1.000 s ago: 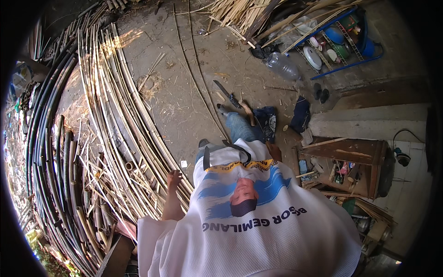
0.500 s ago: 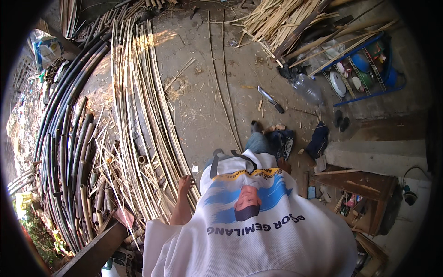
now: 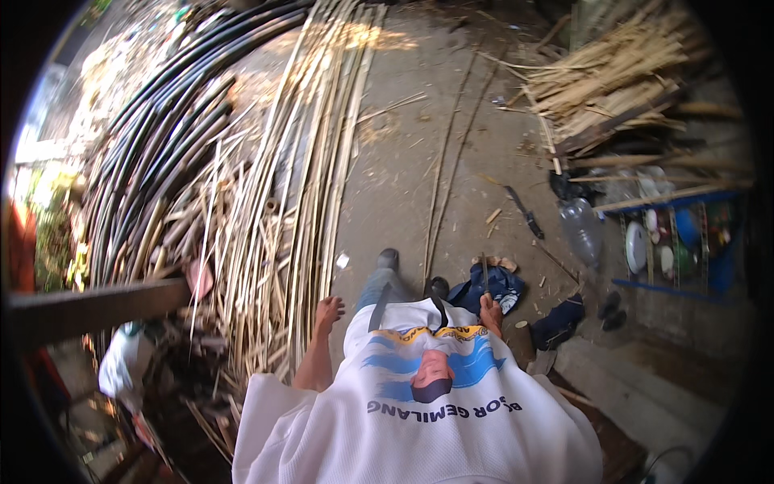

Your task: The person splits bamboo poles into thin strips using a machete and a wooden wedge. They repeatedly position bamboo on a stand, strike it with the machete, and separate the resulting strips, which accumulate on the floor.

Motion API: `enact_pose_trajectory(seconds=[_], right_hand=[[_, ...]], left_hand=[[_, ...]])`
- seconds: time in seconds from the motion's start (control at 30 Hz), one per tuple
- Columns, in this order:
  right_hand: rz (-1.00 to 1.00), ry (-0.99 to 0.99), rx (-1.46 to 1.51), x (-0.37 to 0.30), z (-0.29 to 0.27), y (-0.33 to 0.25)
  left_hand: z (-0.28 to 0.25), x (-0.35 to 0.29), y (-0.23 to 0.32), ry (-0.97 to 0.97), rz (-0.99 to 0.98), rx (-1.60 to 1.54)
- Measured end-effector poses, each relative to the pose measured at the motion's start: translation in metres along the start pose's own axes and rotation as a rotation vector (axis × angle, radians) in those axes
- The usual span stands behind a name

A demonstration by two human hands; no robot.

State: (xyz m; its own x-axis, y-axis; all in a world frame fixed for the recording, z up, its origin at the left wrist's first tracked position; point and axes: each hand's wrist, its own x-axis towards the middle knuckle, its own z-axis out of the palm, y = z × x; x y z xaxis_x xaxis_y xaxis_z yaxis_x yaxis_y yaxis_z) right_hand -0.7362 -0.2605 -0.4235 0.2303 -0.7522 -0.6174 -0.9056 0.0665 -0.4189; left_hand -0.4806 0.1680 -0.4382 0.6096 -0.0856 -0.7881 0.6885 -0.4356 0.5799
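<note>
My left hand (image 3: 328,312) hangs beside my white shirt (image 3: 355,431), near the long split bamboo strips (image 3: 314,218). Its fingers are loosely bent and apart, with nothing in them. Close to my right hip, my right hand (image 3: 490,315) is closed around a thin, straight knife (image 3: 485,276), seen nearly edge-on and pointing away from me. Just beyond that hand lies a dark blue cloth (image 3: 506,289) on the floor. Farther off, another knife (image 3: 524,213) with a dark handle rests on the concrete.
Dark bamboo poles (image 3: 153,153) curve along the left, with a wooden beam (image 3: 105,308) nearer me. A heap of split bamboo (image 3: 613,81) lies at the far right. A clear plastic bottle (image 3: 580,230) and a blue rack (image 3: 661,284) with dishes stand at the right.
My view has turned, so the floor things sit farther right. My right hand, mostly hidden before, now shows with the knife. One foot has stepped forward on the left.
</note>
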Motion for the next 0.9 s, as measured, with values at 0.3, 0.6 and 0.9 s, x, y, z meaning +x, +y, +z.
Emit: enact_pose_trajectory(seconds=[0.3,0.6,0.9], right_hand=[[-0.022,-0.059,-0.092,0.008,-0.013,0.079],[0.117,-0.278,0.324,-0.011,0.017,0.041],[-0.024,-0.361,0.112,-0.181,0.164,-0.027]], left_hand=[[0.045,-0.123,-0.074,0.249,0.122,0.426],[-0.026,-0.1,-0.181,0.423,-0.02,0.28],[-0.176,-0.021,-0.261,0.149,-0.136,-0.033]])
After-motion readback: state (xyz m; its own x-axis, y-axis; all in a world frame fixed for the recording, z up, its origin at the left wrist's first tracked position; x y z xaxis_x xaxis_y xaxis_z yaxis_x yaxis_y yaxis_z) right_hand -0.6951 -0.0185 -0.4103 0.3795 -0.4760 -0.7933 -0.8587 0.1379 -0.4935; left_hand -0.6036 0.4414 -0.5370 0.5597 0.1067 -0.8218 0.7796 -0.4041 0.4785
